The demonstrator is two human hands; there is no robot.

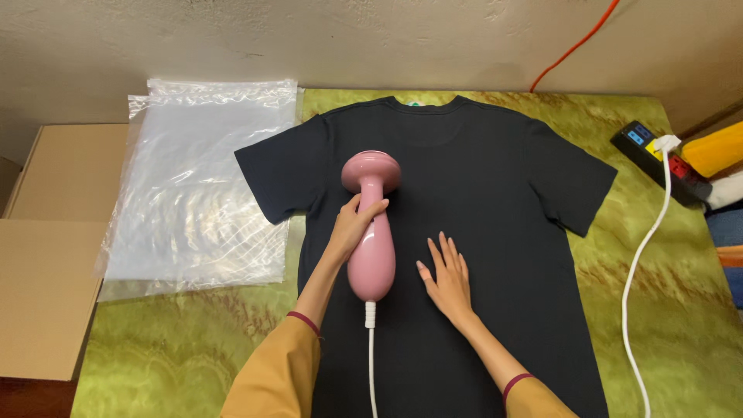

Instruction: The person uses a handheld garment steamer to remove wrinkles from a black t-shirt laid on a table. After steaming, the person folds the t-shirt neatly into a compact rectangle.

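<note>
- A rough, pale plaster wall (232, 39) closes off the far side, with an orange cable (576, 46) running down it.
- A table (681, 310) topped in a green-gold marbled pattern fills most of the view.
- A black T-shirt (480, 178) lies flat on it, collar toward the wall.
- A cardboard box (46, 263) stands open off the table's left edge.
- A stack of clear plastic bags (193, 178) lies left of the shirt.
- A black power strip (658, 159) sits at the right edge, feeding a white cord (642, 255).
- A pink handheld steamer (371, 224) rests on the shirt's middle.
- The left hand (352, 224) wraps around the steamer's neck.
- The right hand (445, 279) presses flat on the shirt, fingers spread, holding nothing.
</note>
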